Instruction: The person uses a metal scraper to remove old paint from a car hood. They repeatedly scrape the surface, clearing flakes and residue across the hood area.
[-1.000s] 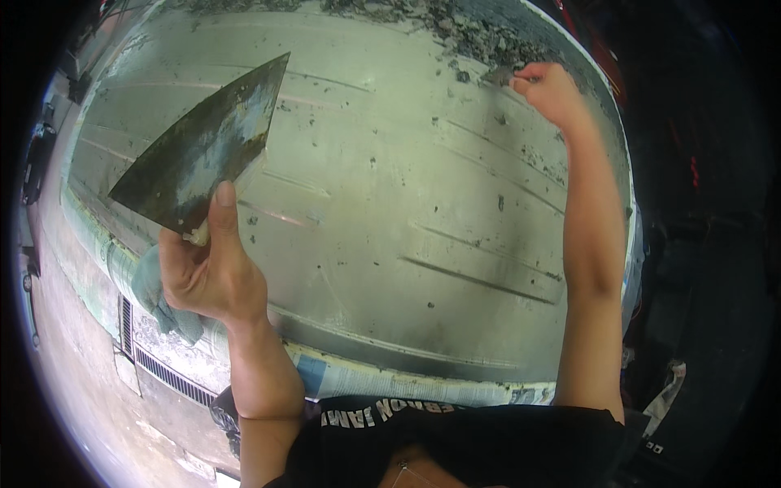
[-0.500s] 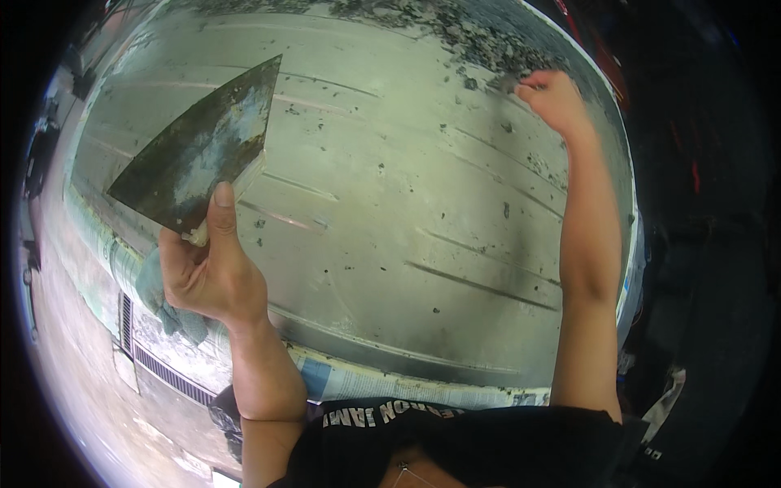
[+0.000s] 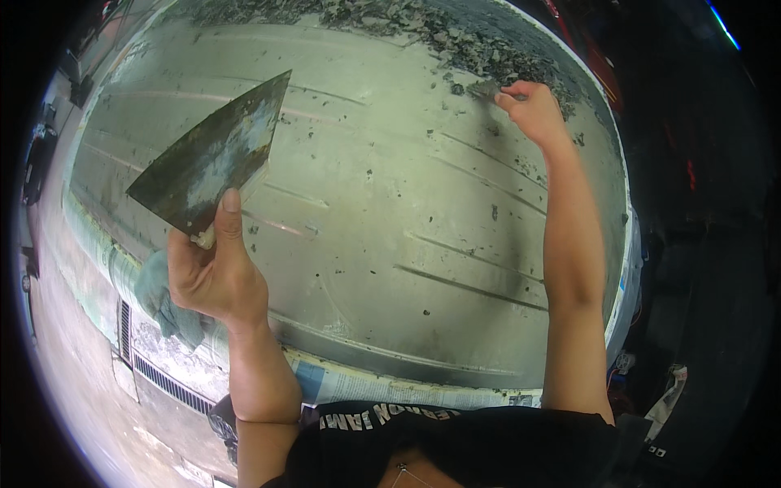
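In my left hand [image 3: 218, 276], a wide putty knife [image 3: 220, 154] is pinched near the base of its broad, stained metal blade. The thumb lies on the blade's face, which is lifted above a large pale metal panel [image 3: 350, 236] with raised ribs. My right arm stretches to the panel's far right. There my right hand [image 3: 533, 112] is closed, with thumb and fingers pinching a small dark flat piece [image 3: 483, 88]; its exact kind is unclear. Beside that piece lies a heap of dark, peeled flakes [image 3: 464, 45] along the far edge.
Printed paper [image 3: 358, 384] lines the near edge of the panel. A green cloth [image 3: 167, 301] hangs at the near left corner. On the left, a floor grate [image 3: 171, 382] runs through the pale floor. The area to the right is dark.
My right hand has shifted slightly left and nearer, along with the dark piece. The putty knife in my left hand has moved a little right and nearer. The view has also shifted slightly.
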The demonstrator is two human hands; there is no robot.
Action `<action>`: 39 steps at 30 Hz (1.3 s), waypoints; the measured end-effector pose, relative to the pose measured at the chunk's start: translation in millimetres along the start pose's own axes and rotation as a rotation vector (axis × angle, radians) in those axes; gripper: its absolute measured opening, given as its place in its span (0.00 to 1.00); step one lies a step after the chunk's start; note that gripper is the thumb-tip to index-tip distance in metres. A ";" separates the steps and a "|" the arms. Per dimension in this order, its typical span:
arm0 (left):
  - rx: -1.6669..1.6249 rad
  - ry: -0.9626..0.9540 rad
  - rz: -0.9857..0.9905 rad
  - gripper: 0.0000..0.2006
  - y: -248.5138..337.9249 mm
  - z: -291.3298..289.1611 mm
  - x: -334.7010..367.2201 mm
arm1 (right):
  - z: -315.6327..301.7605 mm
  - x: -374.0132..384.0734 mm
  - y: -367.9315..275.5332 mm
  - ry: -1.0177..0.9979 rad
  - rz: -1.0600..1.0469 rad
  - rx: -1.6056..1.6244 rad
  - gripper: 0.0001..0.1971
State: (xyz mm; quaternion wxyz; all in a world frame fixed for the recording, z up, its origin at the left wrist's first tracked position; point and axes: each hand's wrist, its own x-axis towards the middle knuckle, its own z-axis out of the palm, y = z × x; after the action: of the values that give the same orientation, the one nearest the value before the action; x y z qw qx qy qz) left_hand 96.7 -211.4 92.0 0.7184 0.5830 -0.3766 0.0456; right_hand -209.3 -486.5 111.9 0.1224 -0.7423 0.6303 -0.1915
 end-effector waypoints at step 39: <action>0.044 0.032 -0.012 0.08 -9.4 -0.8 5.5 | -10.2 37.6 -42.6 -0.100 -0.012 0.040 0.19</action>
State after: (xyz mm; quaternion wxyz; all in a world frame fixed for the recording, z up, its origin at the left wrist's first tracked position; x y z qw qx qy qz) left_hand 105.7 -215.7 87.7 0.7118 0.6000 -0.3604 0.0588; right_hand -170.9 -515.3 144.0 0.1674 -0.7520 0.6151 -0.1677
